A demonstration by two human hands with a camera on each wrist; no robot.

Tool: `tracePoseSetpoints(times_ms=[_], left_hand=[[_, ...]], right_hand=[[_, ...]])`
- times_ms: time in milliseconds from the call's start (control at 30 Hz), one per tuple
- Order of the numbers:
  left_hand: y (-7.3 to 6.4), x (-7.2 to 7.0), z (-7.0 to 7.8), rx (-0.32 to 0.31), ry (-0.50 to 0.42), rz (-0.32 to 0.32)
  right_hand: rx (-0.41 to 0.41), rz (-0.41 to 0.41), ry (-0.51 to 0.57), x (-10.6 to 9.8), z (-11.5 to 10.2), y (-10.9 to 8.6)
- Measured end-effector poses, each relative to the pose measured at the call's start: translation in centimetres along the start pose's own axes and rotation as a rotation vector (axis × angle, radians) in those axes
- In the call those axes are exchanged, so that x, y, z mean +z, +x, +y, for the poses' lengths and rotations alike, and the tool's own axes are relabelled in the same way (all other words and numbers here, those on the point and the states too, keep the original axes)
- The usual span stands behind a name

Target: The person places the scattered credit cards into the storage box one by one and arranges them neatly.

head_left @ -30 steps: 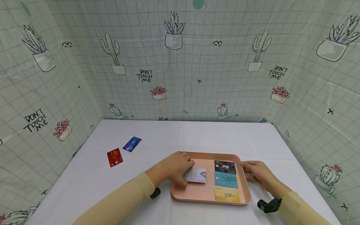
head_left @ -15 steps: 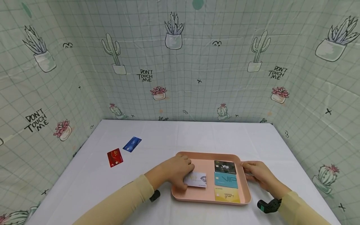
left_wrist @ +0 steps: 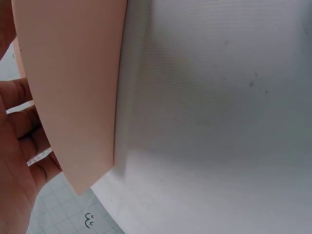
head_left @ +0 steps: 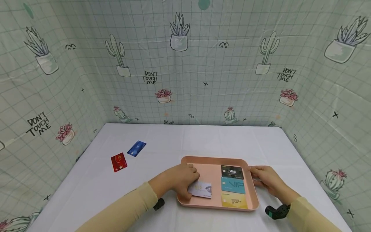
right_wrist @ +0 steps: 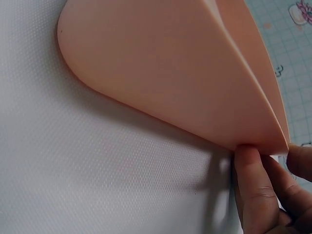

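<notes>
"Head view: what was largest?"
"A white cloth-covered table [head_left: 174, 138], then, on it, a smooth pink rectangular tray [head_left: 208, 172]."
"What gripped that?"
"The right hand [head_left: 266, 180] pinched its nearest rim; the left hand [head_left: 181, 180], fingers curled, held a white rectangular card [head_left: 202, 189] within it."
"Others?"
"A black card [head_left: 237, 176], teal card [head_left: 230, 190] and yellow card [head_left: 227, 202] lay left of the right hand; a red card [head_left: 119, 162] and blue card [head_left: 137, 148], well left of the left hand."

Four cards [head_left: 233, 185] in tray [head_left: 210, 168], two cards [head_left: 118, 162] leftward
</notes>
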State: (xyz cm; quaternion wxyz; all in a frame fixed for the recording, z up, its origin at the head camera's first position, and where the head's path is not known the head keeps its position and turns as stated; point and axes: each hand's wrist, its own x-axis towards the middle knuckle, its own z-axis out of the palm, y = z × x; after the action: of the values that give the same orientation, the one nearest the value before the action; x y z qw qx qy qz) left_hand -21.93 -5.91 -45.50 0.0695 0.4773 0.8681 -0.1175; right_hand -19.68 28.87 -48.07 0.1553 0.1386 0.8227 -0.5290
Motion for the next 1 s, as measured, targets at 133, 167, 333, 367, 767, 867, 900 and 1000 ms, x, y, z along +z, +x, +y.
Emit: tracePoseSetpoints(times_ms=[133, 167, 333, 367, 767, 867, 900, 1000], left_hand=[[-0.06, 0.13, -0.01, -0.011, -0.002, -0.011], [-0.08, 0.15, 0.00, -0.012, -0.007, -0.015], [-0.19, 0.25, 0.18, -0.005, -0.027, -0.025], [-0.23, 0.27, 0.24, -0.005, -0.027, -0.027], [-0.61, 0.11, 0.83, 0.027, 0.031, -0.006], [-0.67, 0.11, 0.86, 0.032, 0.021, -0.002], [-0.69, 0.11, 0.87, 0.033, 0.017, -0.001], [-0.74, 0.16, 0.86, 0.036, 0.010, 0.002]], right_hand=[[-0.005, -0.003, -0.001, -0.05, -0.11, 0.11], [-0.007, -0.004, -0.003, -0.05, -0.13, 0.12], [-0.002, -0.003, 0.001, -0.02, -0.11, 0.12], [-0.002, -0.003, 0.000, -0.01, -0.10, 0.13], [-0.004, -0.005, 0.004, -0.05, 0.01, 0.10], [-0.007, -0.004, 0.004, -0.06, 0.08, 0.08], [-0.009, -0.004, 0.003, -0.05, 0.09, 0.06], [-0.010, 0.000, 0.007, -0.05, 0.08, -0.02]])
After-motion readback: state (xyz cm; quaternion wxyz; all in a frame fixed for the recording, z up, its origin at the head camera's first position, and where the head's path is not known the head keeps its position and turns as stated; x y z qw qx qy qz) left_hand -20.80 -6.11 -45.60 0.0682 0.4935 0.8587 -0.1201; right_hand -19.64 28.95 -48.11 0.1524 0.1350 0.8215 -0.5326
